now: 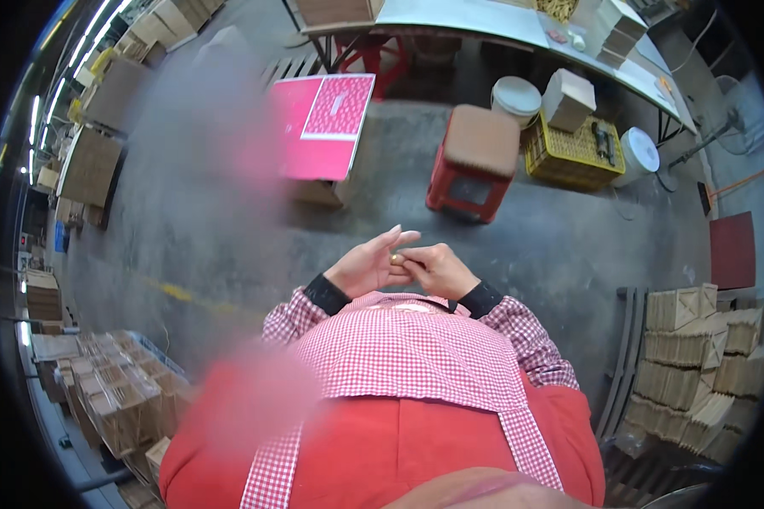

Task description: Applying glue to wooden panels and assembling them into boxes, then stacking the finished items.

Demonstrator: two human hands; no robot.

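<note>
In front of my waist, both hands meet above the grey floor. My left hand (372,262) has its palm turned partly up, with the thumb and forefinger stretched out and apart. From the right, my right hand (439,270) closes its fingertips around a finger of my left hand. A small gold-coloured ring (396,260) shows where the fingers meet. Some fingertips are hidden behind the right hand. Both wrists have black cuffs below red checked sleeves, and a checked apron (407,348) covers my front.
Ahead stands a red stool (475,157) with a brown top. Left of it, pink printed sheets (327,127) lie on a low stack. A yellow crate (573,153) and white buckets (516,100) are ahead right. Wooden pieces (683,365) are stacked at right, cartons (119,390) at left. Blurred smears cover the left.
</note>
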